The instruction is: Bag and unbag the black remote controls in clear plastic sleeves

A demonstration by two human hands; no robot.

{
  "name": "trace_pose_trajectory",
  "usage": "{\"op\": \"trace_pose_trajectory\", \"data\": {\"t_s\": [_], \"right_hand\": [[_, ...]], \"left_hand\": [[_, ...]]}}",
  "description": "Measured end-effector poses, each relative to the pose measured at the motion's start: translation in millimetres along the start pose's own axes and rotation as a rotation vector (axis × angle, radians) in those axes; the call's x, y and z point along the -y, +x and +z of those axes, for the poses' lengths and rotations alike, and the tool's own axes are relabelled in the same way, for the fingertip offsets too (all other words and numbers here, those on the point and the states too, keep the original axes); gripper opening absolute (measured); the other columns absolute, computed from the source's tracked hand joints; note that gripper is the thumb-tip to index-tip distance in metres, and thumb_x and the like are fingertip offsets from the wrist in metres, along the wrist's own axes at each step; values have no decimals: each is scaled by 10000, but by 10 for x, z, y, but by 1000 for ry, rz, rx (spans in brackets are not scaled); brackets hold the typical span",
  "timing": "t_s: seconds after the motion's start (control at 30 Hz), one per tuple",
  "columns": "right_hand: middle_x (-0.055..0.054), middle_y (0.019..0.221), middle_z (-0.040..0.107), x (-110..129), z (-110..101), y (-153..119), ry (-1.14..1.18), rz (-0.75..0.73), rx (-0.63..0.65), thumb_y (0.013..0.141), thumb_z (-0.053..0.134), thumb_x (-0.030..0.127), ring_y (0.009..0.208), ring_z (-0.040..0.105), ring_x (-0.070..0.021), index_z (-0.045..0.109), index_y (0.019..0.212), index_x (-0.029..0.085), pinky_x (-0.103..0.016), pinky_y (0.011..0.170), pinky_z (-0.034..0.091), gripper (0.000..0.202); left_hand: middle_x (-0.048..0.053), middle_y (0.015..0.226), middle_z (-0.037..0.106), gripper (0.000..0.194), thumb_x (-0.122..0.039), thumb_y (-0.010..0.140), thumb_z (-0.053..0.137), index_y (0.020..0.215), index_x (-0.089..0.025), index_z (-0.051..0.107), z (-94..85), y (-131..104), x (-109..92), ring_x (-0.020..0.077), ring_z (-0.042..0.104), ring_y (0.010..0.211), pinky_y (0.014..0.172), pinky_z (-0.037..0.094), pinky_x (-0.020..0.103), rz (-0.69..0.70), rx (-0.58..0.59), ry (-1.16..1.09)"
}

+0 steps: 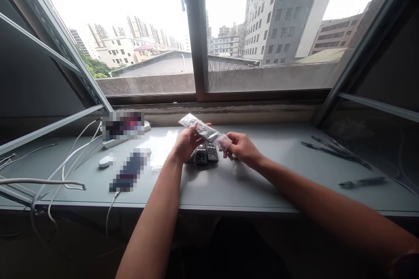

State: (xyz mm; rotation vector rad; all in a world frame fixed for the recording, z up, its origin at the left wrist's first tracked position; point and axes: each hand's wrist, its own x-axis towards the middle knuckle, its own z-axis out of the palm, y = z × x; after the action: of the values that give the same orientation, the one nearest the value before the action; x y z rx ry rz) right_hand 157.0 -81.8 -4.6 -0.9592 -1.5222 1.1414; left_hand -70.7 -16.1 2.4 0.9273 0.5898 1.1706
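A clear plastic bag [205,130] with something dark and flat inside is held up above the grey shelf. My left hand [187,143] grips its left part, thumb on top and fingers underneath. At its right end, my right hand [240,147] pinches the loose plastic. Below the bag, two black remote controls lie side by side: a left one [201,155] and a right one [212,152]. Their upper ends are hidden by the bag and my left hand.
On the grey shelf [268,187], a white round object [104,161], a blurred-out phone-like item [131,170] and white cables [70,161] lie left. Dark pens [337,150] and a greenish packet [362,182] are right. A window [147,30] stands behind.
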Motion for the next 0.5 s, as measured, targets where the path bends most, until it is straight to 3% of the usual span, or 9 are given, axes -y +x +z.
{"op": "trace_pose_trajectory", "data": {"t_s": [0.17, 0.3, 0.4, 0.5], "right_hand": [[-58, 860, 746, 17, -18, 2, 42, -31, 20, 915, 765, 433, 585, 597, -122, 794, 899, 165, -270, 531, 529, 270], [-135, 1014, 768, 45, -33, 5, 170, -42, -5, 982, 703, 570, 856, 697, -223, 811, 923, 155, -272, 543, 540, 433], [-145, 1016, 771, 56, -31, 2, 193, 28, -13, 988, 675, 691, 807, 708, -219, 798, 1067, 146, -238, 437, 465, 564], [-83, 937, 787, 50, -15, -14, 157, 126, 39, 920, 824, 607, 547, 620, -142, 672, 1433, 169, -236, 373, 434, 691]], "left_hand": [[191, 1136, 822, 202, -210, 990, 687, 1131, -80, 750, -64, 77, -23, 220, 780, 896, 747, 628, 284, 56, -228, -59], [156, 1007, 824, 168, -161, 1001, 634, 1099, -75, 740, -69, 95, -64, 176, 757, 803, 714, 628, 246, 85, -333, -137], [156, 1024, 825, 200, -177, 1014, 632, 1143, -73, 744, -28, 64, -61, 181, 770, 831, 742, 640, 251, 76, -255, -100], [169, 1096, 825, 283, -227, 1000, 700, 1236, -80, 749, 19, 20, -19, 224, 791, 916, 812, 659, 302, 43, -78, -16]]}}
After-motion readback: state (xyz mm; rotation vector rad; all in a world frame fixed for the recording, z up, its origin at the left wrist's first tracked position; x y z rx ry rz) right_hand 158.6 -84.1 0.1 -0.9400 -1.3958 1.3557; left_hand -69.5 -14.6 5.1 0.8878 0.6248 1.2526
